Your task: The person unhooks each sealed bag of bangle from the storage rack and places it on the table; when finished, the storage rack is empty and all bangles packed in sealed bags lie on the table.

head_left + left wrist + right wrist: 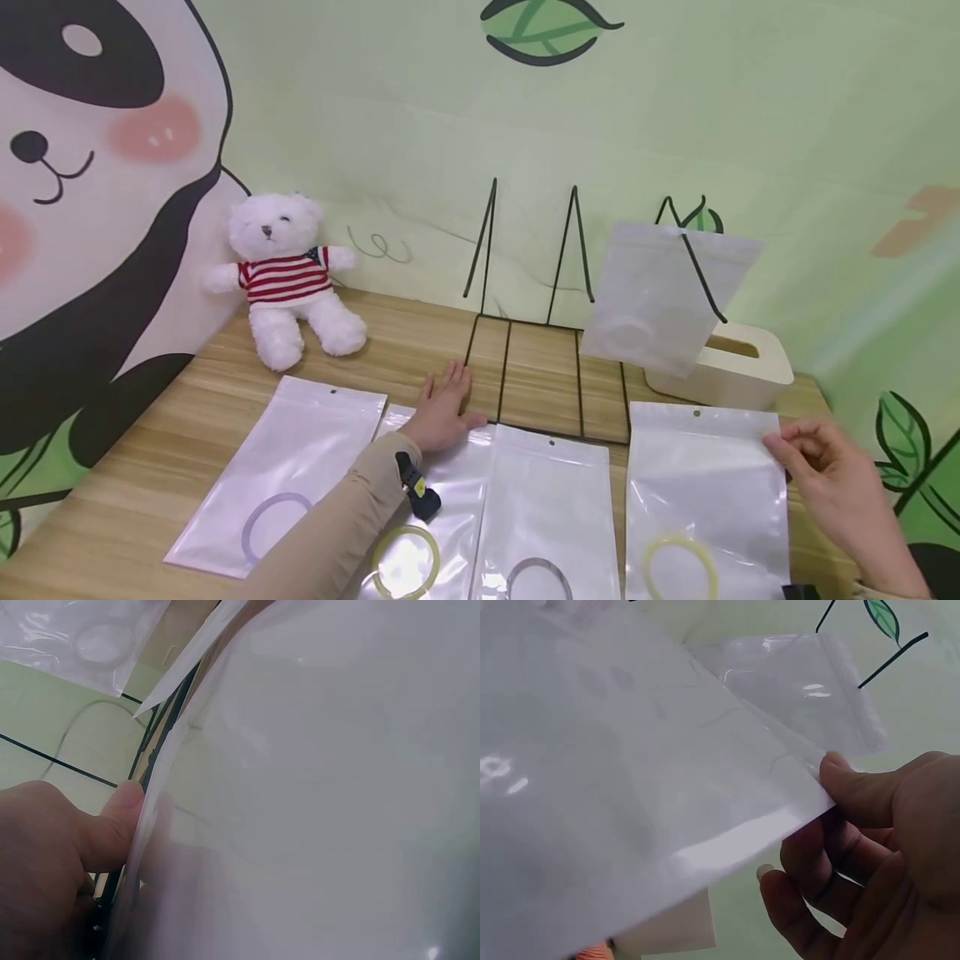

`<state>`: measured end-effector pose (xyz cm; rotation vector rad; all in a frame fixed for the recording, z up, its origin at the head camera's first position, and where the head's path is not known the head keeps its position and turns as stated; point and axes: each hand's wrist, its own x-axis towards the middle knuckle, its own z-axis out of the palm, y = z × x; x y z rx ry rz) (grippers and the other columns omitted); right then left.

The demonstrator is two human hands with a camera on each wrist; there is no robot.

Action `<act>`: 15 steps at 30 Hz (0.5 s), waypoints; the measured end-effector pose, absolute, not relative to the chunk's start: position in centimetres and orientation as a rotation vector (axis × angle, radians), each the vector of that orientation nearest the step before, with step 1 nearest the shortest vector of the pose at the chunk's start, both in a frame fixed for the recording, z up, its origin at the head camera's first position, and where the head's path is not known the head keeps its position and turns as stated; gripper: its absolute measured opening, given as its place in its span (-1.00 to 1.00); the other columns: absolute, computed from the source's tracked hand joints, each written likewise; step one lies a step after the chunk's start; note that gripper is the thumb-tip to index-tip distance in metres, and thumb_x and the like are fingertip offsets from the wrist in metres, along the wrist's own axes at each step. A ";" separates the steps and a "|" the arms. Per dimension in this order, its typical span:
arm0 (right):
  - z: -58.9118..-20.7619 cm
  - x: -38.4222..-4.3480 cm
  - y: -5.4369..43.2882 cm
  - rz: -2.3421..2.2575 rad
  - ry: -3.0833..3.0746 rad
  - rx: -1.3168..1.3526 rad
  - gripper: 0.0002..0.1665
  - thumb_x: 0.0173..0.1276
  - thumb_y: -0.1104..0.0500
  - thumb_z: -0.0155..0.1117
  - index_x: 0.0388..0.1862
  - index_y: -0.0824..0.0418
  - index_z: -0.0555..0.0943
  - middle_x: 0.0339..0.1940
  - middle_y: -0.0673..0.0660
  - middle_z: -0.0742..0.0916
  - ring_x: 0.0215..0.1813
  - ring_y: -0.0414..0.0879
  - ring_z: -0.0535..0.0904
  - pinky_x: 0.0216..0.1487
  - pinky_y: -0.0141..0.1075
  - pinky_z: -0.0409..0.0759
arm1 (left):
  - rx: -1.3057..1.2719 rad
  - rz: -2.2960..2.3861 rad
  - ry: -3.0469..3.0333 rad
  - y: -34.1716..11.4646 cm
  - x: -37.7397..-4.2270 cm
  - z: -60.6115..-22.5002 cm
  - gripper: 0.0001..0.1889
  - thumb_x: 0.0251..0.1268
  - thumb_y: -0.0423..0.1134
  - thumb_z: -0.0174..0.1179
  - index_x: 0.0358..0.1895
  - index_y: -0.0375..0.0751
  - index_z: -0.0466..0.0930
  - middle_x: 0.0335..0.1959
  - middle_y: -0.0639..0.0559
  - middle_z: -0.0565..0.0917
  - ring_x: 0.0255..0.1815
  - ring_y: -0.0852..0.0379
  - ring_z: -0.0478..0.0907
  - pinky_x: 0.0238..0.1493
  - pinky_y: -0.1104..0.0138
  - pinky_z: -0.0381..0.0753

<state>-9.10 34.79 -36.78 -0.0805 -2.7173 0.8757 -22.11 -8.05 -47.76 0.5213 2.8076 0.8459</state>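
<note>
My right hand (832, 483) pinches the upper right corner of a white plastic zip bag (705, 467) between thumb and fingers. A yellow ring (711, 567), perhaps a bangle, shows in that bag. My left hand (442, 417) rests at the front left corner of a black wire rack (579, 375), fingers pointing forward. In the left wrist view its thumb (124, 806) touches the rack's rod beside a bag's edge; the other fingers are mostly hidden there. Another zip bag (652, 292) hangs from the rack's right hook, with a pale ring faintly visible inside.
Three more zip bags lie along the front: one with a purple ring (246, 533), one with a yellow-green ring (435, 554), one with a grey ring (540, 561). A white teddy bear (285, 279) sits back left. A cream tissue box (768, 358) stands behind the right bag.
</note>
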 end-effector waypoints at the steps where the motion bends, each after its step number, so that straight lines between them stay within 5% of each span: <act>1: -36.9 -9.1 34.9 0.885 -2.737 -0.068 -0.70 0.48 0.02 0.15 -0.08 0.25 0.50 -0.52 0.00 0.69 -0.53 -0.17 0.40 -0.60 -0.35 0.32 | 0.520 0.849 2.808 -8.1 -22.1 -47.7 -0.08 0.34 0.04 0.17 0.51 -0.43 -0.13 0.55 -0.24 -0.15 0.57 -0.06 -0.32 0.48 0.00 -0.47; 15: -38.2 -9.5 35.4 0.868 -2.981 -0.059 -0.66 0.47 0.06 0.17 -0.15 0.37 0.43 -0.52 0.06 0.68 -0.52 -0.18 0.51 -0.52 -0.37 0.45 | 0.518 0.845 2.807 -8.1 -21.9 -47.5 -0.08 0.33 0.03 0.18 0.50 -0.43 -0.12 0.54 -0.25 -0.14 0.57 -0.07 -0.32 0.48 -0.01 -0.46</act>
